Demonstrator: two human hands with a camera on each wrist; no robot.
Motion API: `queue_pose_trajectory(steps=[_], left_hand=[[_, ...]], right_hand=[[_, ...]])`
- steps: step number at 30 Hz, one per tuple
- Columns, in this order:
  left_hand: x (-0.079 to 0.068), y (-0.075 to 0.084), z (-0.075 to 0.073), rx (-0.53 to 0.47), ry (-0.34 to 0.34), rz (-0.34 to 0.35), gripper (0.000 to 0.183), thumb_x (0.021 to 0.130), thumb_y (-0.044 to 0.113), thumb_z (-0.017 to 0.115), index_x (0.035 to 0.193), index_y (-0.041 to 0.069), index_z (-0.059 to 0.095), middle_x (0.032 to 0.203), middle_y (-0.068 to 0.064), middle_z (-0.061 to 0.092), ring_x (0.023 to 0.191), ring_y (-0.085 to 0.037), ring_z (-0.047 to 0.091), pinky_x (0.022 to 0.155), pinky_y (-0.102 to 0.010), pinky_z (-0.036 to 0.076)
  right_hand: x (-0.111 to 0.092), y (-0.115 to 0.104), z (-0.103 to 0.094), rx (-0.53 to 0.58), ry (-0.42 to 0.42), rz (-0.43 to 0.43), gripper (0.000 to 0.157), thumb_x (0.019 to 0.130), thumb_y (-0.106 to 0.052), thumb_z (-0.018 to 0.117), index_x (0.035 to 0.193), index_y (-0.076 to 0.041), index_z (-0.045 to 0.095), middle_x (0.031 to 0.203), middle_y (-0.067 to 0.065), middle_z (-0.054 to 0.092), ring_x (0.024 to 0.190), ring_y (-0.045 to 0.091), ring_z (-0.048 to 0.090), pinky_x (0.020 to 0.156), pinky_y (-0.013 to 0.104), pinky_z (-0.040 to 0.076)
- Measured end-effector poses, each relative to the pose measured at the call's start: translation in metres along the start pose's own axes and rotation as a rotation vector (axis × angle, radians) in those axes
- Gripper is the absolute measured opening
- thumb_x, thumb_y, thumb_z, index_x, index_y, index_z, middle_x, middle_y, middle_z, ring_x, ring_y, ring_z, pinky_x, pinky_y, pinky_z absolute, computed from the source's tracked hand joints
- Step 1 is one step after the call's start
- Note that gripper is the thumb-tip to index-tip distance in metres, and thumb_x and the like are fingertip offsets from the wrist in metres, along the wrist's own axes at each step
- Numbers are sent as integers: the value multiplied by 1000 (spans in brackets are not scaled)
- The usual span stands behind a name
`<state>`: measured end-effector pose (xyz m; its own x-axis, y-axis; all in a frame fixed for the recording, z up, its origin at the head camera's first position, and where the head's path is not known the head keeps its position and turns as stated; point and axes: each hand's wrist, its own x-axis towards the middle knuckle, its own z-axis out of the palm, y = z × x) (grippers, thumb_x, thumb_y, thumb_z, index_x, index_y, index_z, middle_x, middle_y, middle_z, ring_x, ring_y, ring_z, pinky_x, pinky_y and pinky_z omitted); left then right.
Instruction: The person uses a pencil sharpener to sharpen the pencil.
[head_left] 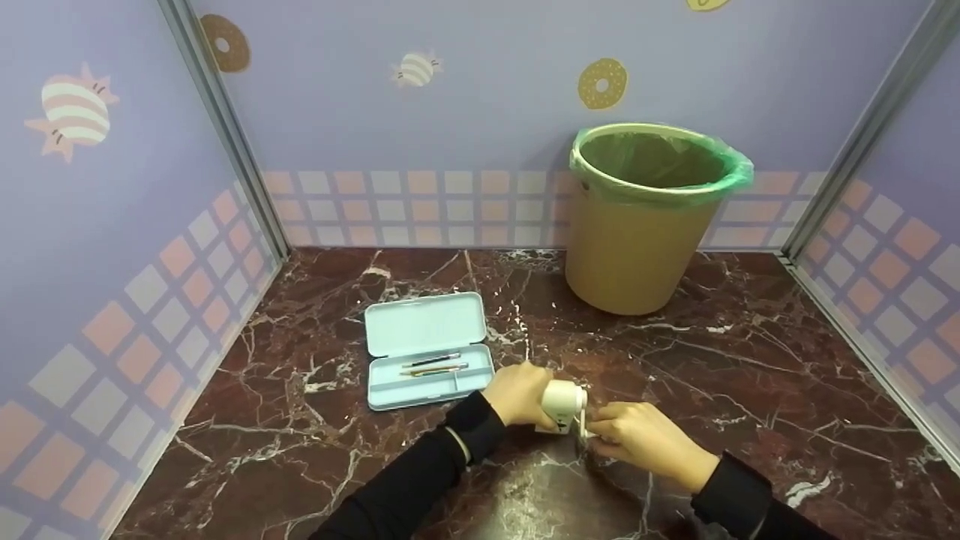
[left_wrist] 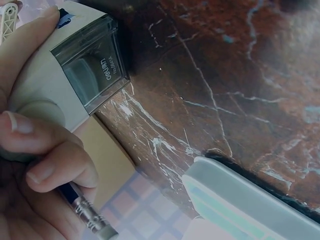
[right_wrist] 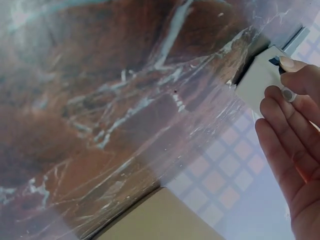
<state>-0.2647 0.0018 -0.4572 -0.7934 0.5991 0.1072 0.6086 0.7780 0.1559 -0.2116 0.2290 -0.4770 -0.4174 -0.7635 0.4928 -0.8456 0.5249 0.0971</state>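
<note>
Left wrist view: the left hand [left_wrist: 62, 167] curls round sharpener [left_wrist: 37, 85] and pencil [left_wrist: 86, 210], apparently bracing both against twist, while the right hand [head_left: 643, 439] pinches the crank [head_left: 583, 422].

the head camera looks down, close wrist cameras sharing the sharpener [head_left: 561, 405].

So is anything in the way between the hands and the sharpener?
Nothing I can see: the left hand grips the sharpener directly, and the right hand is at its crank. A pencil pokes out by the left hand, blocking neither.
</note>
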Motion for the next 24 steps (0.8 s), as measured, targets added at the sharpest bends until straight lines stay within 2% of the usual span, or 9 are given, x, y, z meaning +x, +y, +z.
queue_pose_trajectory(steps=[6, 14, 18, 24], left_hand=[[2, 0, -1, -15, -3, 0, 45, 61, 39, 94, 88, 13, 69, 82, -1, 74, 71, -16, 68, 60, -29, 54], [1, 3, -1, 7, -27, -14, 47, 61, 40, 94, 90, 13, 70, 83, 0, 73, 71, -16, 67, 59, -29, 54], [2, 4, -3, 29, -31, -18, 48, 61, 41, 95, 91, 13, 71, 86, -1, 74, 75, -17, 70, 63, -31, 57], [3, 3, -2, 39, -37, -6, 48, 61, 41, 95, 92, 13, 71, 85, -1, 75, 74, -17, 70, 62, -30, 57]], right_hand=[[2, -1, -3, 9, 3, -1, 26, 72, -15, 87, 70, -20, 61, 67, -11, 51, 59, -3, 40, 51, 14, 35], [3, -2, -12, 19, 26, -18, 19, 70, -17, 88, 77, -18, 71, 70, -10, 59, 60, 0, 50, 52, 17, 42], [6, 1, -22, 4, 51, -21, 21, 68, -17, 89, 82, -17, 74, 74, -8, 62, 61, 2, 53, 55, 18, 45], [10, 5, -29, -18, 42, -36, 24, 68, -19, 91, 87, -15, 77, 73, -7, 62, 61, 3, 52, 55, 19, 45]])
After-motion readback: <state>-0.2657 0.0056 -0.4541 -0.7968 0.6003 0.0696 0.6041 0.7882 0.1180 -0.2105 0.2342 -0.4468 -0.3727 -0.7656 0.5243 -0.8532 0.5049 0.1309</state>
